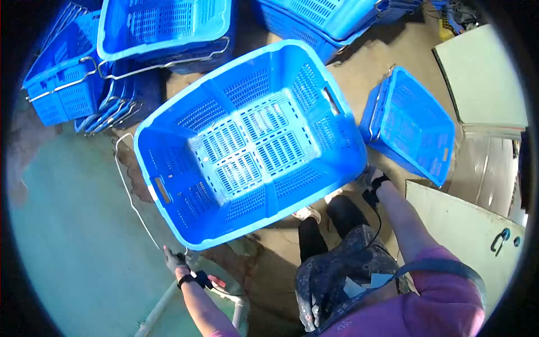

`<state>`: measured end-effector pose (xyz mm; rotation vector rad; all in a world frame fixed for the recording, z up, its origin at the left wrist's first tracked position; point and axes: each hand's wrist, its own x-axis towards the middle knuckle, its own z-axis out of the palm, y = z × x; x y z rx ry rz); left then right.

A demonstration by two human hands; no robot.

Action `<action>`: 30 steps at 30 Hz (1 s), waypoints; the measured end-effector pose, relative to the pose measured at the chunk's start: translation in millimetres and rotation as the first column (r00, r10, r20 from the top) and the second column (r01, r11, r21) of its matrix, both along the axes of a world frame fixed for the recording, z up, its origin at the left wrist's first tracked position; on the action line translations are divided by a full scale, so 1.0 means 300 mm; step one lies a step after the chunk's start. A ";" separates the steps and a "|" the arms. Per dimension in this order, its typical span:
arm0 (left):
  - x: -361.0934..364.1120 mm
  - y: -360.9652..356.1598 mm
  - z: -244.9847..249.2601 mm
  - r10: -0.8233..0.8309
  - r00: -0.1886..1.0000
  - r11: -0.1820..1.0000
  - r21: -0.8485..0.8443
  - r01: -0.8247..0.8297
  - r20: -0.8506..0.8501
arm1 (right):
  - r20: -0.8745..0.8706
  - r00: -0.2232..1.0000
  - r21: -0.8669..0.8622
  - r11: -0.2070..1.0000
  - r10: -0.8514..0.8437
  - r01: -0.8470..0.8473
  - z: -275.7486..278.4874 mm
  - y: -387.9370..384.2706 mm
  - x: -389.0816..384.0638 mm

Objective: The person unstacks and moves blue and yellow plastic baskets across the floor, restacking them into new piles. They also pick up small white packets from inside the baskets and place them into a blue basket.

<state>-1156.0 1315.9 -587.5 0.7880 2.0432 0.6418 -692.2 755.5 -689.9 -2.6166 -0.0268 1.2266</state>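
A large empty blue plastic basket [247, 140] with perforated walls is tilted up in front of me, its open side toward the camera. My right hand [370, 181] grips its rim at the lower right corner. My left hand [175, 262] is at the lower left corner and pinches the thin metal wire handle [128, 191] that loops out from the basket's left side. Each wrist carries a black strap.
Stacks of blue baskets [73, 78] with wire handles fill the upper left and top. Another blue basket [412, 126] lies on its side at the right. A pale metal cabinet door [471, 236] stands at the lower right, with white pipes [163, 306] by my left arm.
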 end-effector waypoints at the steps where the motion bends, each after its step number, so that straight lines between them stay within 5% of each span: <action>1: -0.068 0.033 -0.058 -0.011 0.999 0.998 0.065 0.008 0.043 | 0.007 0.999 0.014 0.998 -0.053 0.053 0.007 0.005 0.000; 5: -0.025 0.022 0.045 -0.126 0.990 0.991 0.056 0.123 0.058 | 0.058 0.955 0.195 0.942 -0.290 0.274 0.105 -0.027 0.083; 7: -0.127 0.082 -0.020 -0.202 0.979 0.979 -0.018 0.202 -0.016 | -0.078 0.839 0.440 0.737 -0.538 0.513 0.260 -0.036 0.130; 10: 0.045 -0.003 0.120 -0.231 0.972 0.972 -0.027 0.232 0.031 | -0.191 0.777 0.573 0.574 -0.600 0.585 0.458 0.034 0.148; 12: 0.066 0.000 0.163 -0.334 0.942 0.932 -0.154 0.328 -0.017 | -0.176 0.984 0.590 0.801 0.009 0.098 0.529 0.120 0.145; 13: 0.081 0.003 0.167 -0.412 0.907 0.906 -0.147 0.398 -0.087 | -0.172 0.985 0.596 0.798 0.018 0.090 0.536 0.163 0.155; 15: 0.147 0.014 0.226 -0.556 0.807 0.830 -0.185 0.526 -0.201 | 0.019 0.923 0.311 0.875 0.384 -0.370 0.534 0.242 0.157; 18: 0.214 -0.001 0.256 -0.658 0.667 0.753 -0.286 0.593 -0.348 | 0.168 0.965 0.532 0.806 0.201 -0.261 0.580 0.223 0.157; 20: 0.290 -0.064 0.311 -0.530 0.664 0.815 -0.101 0.571 -0.527 | 0.230 0.943 0.474 0.819 0.239 -0.323 0.620 0.222 0.175; 22: 0.290 -0.028 0.360 -0.538 0.730 0.812 -0.028 0.583 -0.422 | 0.799 0.454 0.215 0.517 0.395 -0.828 0.678 0.214 0.198; 23: 0.268 -0.004 0.371 -0.518 0.731 0.815 0.004 0.580 -0.444 | 0.922 0.295 0.157 0.454 0.251 -0.877 0.634 0.191 0.221; 24: 0.287 0.016 0.435 -0.499 0.729 0.815 0.034 0.579 -0.469 | 0.919 0.299 0.162 0.447 0.255 -0.880 0.698 0.216 0.222; 25: 0.292 0.038 0.512 -0.531 0.753 0.794 0.082 0.602 -0.387 | 0.407 0.913 0.738 0.596 -0.018 -0.317 0.840 0.265 0.218; 26: 0.310 0.066 0.596 -0.563 0.769 0.773 0.138 0.620 -0.302 | -0.378 0.869 0.718 0.492 -0.318 0.492 0.974 0.305 0.225; 27: 0.334 0.097 0.678 -0.578 0.724 0.740 0.131 0.659 -0.377 | 0.128 0.990 0.812 0.579 -0.067 -0.066 1.083 0.322 0.240; 28: 0.356 0.120 0.768 -0.589 0.670 0.708 0.112 0.698 -0.451 | 0.594 0.781 0.619 0.512 0.192 -0.596 1.179 0.328 0.258; 30: 0.392 0.173 0.944 -0.752 0.566 0.482 0.304 0.822 -0.337 | 0.802 0.586 0.551 0.233 0.117 -0.801 1.308 0.369 0.336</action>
